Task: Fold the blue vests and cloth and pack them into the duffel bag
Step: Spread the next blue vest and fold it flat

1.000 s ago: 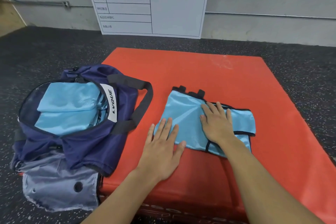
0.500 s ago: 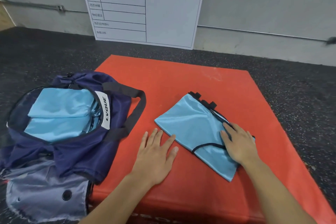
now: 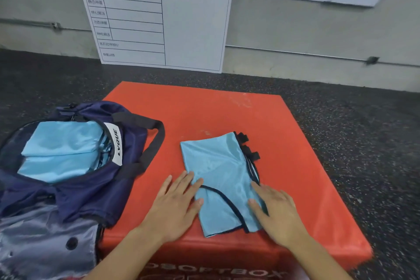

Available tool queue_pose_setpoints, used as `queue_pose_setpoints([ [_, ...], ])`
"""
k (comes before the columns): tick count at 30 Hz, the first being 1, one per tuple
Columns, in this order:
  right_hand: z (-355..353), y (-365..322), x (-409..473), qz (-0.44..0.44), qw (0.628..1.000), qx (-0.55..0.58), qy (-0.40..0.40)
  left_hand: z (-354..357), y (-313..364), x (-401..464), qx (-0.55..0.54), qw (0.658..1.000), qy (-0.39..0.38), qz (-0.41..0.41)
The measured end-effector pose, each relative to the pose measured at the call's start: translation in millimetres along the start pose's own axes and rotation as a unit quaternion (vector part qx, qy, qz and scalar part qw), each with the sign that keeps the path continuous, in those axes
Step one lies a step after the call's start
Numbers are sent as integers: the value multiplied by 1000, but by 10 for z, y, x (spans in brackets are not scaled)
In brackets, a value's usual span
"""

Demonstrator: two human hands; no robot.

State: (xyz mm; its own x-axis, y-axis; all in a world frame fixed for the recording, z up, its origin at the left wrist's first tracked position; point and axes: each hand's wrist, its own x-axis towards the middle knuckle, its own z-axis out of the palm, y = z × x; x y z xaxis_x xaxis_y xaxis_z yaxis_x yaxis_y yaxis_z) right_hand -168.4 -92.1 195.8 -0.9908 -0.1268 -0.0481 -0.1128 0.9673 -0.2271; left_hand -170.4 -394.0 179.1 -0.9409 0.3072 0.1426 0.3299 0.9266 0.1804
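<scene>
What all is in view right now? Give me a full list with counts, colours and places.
folded vest: one, light blue with black trim, on the box, between the hands
duffel bag: one, navy with a grey flap, open, at the box's left edge
packed cloth: folded pieces, light blue, inside the bag; count unclear
soft box: one, red, on the floor
floor: dark, speckled
schedule board: one, white with a green header, against the wall
left hand: flat, at the vest's left edge
right hand: flat, on the vest's right edge
</scene>
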Motion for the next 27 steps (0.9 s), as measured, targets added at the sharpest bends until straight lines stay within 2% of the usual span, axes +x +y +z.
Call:
queue_pose_setpoints([
  [4,-9,-8,-150,-16,998,25,52,-16,116,-145,-19,999,-18,40],
  [7,138,-132,-231,-39,999,13,27,77,176,-304,-1,997,-33,71],
  [10,293,-295,-288,-31,999,-19,0,165,95,-437,3,997,-47,57],
  [13,333,-446,-300,-23,1000,-5,1,74,-4,-548,2,999,-32,42],
  [17,359,-580,-364,-55,998,14,-29,-4,-208,-661,6,996,-56,70],
  [20,227,-529,-396,-109,994,-9,-22,-2,-393,-700,41,996,-33,66],
  [22,99,-450,-414,-192,980,-49,-4,2,-462,-745,44,996,-28,66],
  [25,30,-263,-476,-299,949,-84,-53,8,-467,-830,52,994,-21,98],
  [27,47,-124,-529,-313,942,-87,-84,30,-473,-888,62,992,-17,110],
])
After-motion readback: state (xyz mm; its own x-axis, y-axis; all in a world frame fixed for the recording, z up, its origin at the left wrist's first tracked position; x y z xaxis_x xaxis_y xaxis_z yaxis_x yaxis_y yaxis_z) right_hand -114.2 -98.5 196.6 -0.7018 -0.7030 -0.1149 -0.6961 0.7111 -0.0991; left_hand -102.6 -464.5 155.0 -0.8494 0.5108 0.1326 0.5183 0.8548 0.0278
